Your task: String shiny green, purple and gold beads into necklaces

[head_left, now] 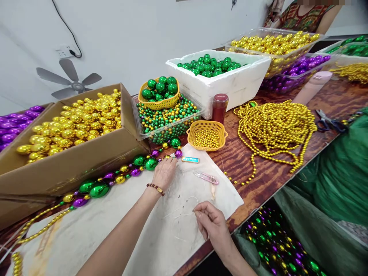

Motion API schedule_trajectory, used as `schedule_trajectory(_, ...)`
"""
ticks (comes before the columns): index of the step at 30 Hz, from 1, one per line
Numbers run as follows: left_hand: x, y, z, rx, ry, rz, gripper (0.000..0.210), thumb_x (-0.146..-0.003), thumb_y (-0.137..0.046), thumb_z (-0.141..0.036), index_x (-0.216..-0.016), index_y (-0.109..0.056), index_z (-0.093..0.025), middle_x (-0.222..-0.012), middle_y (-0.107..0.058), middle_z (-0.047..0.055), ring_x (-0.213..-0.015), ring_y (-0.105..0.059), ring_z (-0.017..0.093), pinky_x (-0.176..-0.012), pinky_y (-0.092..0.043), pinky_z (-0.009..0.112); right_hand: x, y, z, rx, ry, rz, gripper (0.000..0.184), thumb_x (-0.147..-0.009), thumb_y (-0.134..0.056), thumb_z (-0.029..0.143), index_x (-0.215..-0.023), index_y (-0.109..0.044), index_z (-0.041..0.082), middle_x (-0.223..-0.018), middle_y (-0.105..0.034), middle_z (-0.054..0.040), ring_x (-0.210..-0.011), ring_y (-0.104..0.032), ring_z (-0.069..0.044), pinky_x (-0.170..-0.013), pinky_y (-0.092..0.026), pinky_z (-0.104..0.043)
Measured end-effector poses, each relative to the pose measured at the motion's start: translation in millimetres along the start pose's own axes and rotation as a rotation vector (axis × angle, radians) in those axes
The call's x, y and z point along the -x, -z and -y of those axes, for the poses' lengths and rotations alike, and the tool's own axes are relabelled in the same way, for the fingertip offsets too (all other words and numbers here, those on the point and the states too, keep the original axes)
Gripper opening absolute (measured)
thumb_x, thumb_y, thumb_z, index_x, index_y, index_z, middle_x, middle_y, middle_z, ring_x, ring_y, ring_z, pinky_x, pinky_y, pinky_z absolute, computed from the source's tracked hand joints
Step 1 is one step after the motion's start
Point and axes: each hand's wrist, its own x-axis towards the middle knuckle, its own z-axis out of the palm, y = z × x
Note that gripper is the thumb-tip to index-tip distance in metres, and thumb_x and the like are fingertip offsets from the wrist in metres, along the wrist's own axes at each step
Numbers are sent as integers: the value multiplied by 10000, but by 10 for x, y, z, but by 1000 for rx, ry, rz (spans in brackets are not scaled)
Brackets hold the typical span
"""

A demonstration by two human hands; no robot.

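My left hand (165,173), with a bead bracelet (155,188) on its wrist, is closed over the bead strand (135,172) of green, purple and gold beads; its fingertips are hidden. Closer to me, my right hand (212,223) pinches with thumb and index finger at a fine clear thread (171,226), which loops across the white cloth (152,218). Between the hands and the baskets lie pink thread snips (207,178) and a small blue-and-orange packet (190,160).
A cardboard box (126,143) of gold beads stands left. Behind are a clear tub (169,131) of mixed beads, a yellow basket (206,147), a red-brown jar (220,107) and a foam box (230,92). Gold bead strings (273,130) and scissors (329,122) lie right. Another person (304,17) is behind.
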Motion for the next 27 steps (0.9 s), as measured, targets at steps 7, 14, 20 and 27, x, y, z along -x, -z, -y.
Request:
schedule_trajectory(7, 221, 311, -156, 292, -17, -258, 326, -945, -388, -194, -1163, -630, -197, -1011, -621, 122, -1015, -516, 269, -919, -390, 397, -58, -2, -5, -51, -32, -29, 281, -848, -627, 430, -843, -561, 157, -489, -472, 86, -334, -310, -28, -339, -208, -154)
schedule_trajectory(14, 1139, 597, -548, 1329, 429, -101, 262, -860, -597, -321, -1089, -670, -217, -861, -617, 49, -687, -575, 161, -581, -471, 266, 54, -139, 134, 25, -32, 12, 237, -882, -595, 393, -832, -562, 165, -517, -451, 79, -386, -324, -42, -375, -256, -165)
schedule_trajectory(20, 1716, 458, -685, 1828, 679, 70, 347, -819, -668, -322, -1144, -665, -202, -674, -567, 13, -553, -477, 104, -441, -400, 199, 195, -345, 378, 281, 247, -14, 108, -889, -581, 247, -812, -628, 188, -861, -593, -22, -865, -566, -157, -822, -441, -265)
schedule_trajectory(27, 1744, 593, -703, 1978, 717, 16, 332, -759, -725, -329, -1069, -695, -213, -644, -541, 1, -513, -455, 97, -364, -344, 169, 233, -508, 529, 287, 246, 34, 80, -879, -576, 216, -814, -621, 201, -1124, -627, -57, -1119, -544, -220, -986, -393, -343)
